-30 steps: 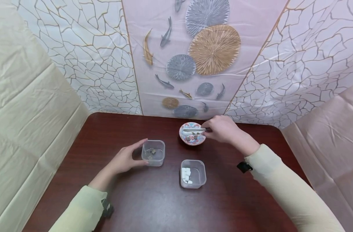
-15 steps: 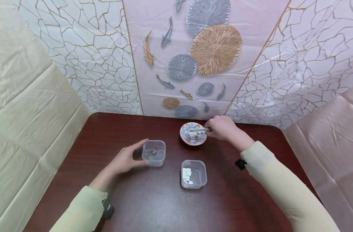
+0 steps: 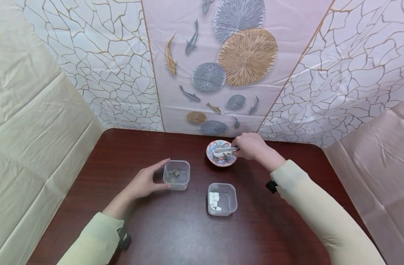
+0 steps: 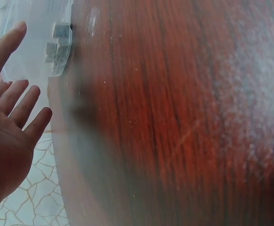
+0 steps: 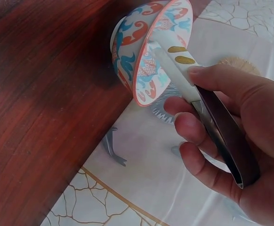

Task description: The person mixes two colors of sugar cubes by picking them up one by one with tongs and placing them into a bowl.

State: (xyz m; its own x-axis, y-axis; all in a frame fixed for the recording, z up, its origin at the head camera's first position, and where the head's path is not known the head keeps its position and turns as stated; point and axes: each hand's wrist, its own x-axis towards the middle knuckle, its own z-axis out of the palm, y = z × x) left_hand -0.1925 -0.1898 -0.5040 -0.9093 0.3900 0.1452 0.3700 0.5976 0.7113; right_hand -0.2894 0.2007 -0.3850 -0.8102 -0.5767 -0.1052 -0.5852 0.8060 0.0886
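In the head view my left hand (image 3: pixel 143 181) spans the near side of a clear plastic container (image 3: pixel 185 180), thumb and index finger at its two left corners. Several small brownish-grey cubes (image 4: pixel 61 30) lie inside; my other fingers stay spread outside. My right hand (image 3: pixel 251 146) holds a pair of tongs (image 3: pixel 225 149) with a dark handle and pale arms, seen closely in the right wrist view. The tong tips are inside a patterned bowl (image 5: pixel 132 42) of red, blue and white. Brown pieces (image 3: pixel 225 157) show in the bowl under the tongs; whether the tips grip one is unclear.
A second clear container (image 3: pixel 234 202), holding several white cubes (image 3: pixel 213 198), stands nearer on the dark red-brown table (image 3: pixel 175 228). Patterned cloth (image 3: pixel 122 73) rises behind the table's far edge, close behind the bowl. Beige cloth (image 3: pixel 49 110) hangs at the left side.
The tongs in my right hand pulled back slightly to the right, then moved left and lower into the bowl, over the brown pieces. My left hand and both containers have stayed in place.
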